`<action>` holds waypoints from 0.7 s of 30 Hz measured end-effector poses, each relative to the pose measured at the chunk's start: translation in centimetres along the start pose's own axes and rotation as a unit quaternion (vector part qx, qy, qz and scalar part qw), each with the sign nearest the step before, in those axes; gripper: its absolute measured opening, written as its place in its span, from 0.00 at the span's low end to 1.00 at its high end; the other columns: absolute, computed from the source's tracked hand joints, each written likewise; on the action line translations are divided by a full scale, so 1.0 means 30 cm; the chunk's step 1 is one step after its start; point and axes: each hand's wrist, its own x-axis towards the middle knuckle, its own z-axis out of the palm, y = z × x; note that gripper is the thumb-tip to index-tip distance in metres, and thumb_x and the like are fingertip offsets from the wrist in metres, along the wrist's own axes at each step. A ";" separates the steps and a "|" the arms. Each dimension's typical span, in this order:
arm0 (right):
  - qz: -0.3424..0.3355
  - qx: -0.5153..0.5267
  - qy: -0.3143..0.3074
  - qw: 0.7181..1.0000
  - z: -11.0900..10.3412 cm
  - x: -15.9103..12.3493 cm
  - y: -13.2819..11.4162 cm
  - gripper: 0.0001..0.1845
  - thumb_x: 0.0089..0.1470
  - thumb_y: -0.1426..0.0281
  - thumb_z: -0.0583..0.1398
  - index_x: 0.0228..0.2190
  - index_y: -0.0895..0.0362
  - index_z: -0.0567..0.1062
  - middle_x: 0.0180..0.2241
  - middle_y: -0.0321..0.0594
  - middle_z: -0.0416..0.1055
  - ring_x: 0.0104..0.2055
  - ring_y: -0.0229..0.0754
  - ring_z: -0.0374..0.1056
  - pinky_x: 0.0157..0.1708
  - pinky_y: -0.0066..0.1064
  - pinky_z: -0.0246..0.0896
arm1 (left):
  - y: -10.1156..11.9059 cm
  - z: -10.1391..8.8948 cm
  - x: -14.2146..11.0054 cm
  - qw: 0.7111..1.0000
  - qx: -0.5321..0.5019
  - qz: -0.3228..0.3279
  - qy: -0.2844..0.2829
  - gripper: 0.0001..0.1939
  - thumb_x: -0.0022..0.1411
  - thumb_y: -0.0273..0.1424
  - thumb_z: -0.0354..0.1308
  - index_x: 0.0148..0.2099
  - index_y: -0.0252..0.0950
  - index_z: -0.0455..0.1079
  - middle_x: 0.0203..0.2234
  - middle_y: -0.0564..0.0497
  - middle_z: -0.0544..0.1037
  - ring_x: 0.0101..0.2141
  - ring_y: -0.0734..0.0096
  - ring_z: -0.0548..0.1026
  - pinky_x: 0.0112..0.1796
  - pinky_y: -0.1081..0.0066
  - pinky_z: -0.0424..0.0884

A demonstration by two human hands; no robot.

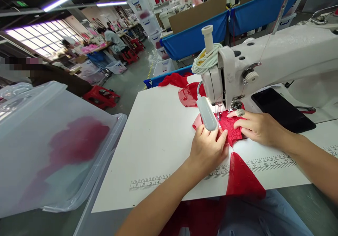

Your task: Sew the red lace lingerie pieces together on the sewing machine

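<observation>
A piece of red lace fabric (232, 130) lies under the needle of a white sewing machine (277, 60) on a white table (158, 141). My left hand (208, 149) presses the fabric from the near left, fingers curled onto its edge beside the machine's small lamp (207, 113). Flat on the fabric to the right of the needle lies my right hand (257, 126), fingers stretched toward the presser foot. A strip of the red fabric (244, 179) trails over the table's front edge onto my lap.
A clear plastic bin (52, 148) with red cloth inside stands at the left. More red fabric (185, 88) lies behind the machine. A black phone (282, 109) rests at the right. Printed rulers (264, 163) run along the table front. Other people work at far tables.
</observation>
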 end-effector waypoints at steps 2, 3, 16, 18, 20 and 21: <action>-0.014 0.044 0.002 0.999 0.001 0.002 0.003 0.16 0.57 0.77 0.51 0.29 0.53 0.77 0.44 0.39 0.78 0.34 0.39 0.73 0.27 0.30 0.63 | -0.006 0.018 0.000 1.000 0.011 0.014 0.012 0.12 0.66 0.27 0.53 0.47 0.33 0.76 0.35 0.43 0.80 0.33 0.62 0.75 0.29 0.65 0.66; -0.020 0.065 -0.005 0.998 0.001 0.004 0.004 0.16 0.57 0.78 0.50 0.30 0.53 0.77 0.42 0.39 0.78 0.36 0.40 0.73 0.30 0.30 0.65 | -0.009 0.026 0.001 1.000 0.015 0.023 0.014 0.11 0.66 0.23 0.52 0.44 0.33 0.76 0.34 0.44 0.80 0.30 0.65 0.75 0.27 0.66 0.65; 0.096 0.014 0.024 0.995 0.038 0.044 -0.079 0.26 0.67 0.60 0.48 0.19 0.54 0.65 0.21 0.36 0.64 0.23 0.36 0.58 0.22 0.30 0.49 | -0.093 0.022 0.061 0.941 -0.305 -0.139 -0.044 0.20 0.67 0.20 0.39 0.45 0.38 0.72 0.25 0.52 0.75 0.27 0.68 0.74 0.32 0.66 0.74; 0.093 0.019 0.030 0.995 0.039 0.045 -0.074 0.26 0.67 0.59 0.48 0.19 0.54 0.64 0.21 0.36 0.64 0.23 0.36 0.59 0.22 0.30 0.50 | -0.100 0.024 0.063 0.942 -0.308 -0.122 -0.057 0.19 0.64 0.20 0.42 0.45 0.39 0.72 0.25 0.53 0.75 0.27 0.68 0.74 0.33 0.67 0.73; 0.091 0.028 0.026 0.995 0.037 0.045 -0.072 0.25 0.68 0.60 0.48 0.21 0.54 0.67 0.23 0.37 0.66 0.24 0.37 0.61 0.24 0.30 0.53 | -0.096 0.030 0.062 0.936 -0.324 -0.125 -0.061 0.14 0.63 0.22 0.47 0.42 0.38 0.71 0.25 0.53 0.74 0.28 0.69 0.73 0.33 0.68 0.72; 0.087 0.035 0.020 0.995 0.036 0.045 -0.073 0.24 0.68 0.60 0.49 0.22 0.54 0.68 0.24 0.37 0.68 0.25 0.37 0.63 0.25 0.30 0.54 | -0.093 0.035 0.062 0.930 -0.338 -0.135 -0.058 0.10 0.62 0.23 0.49 0.40 0.38 0.71 0.25 0.53 0.74 0.28 0.69 0.72 0.32 0.69 0.71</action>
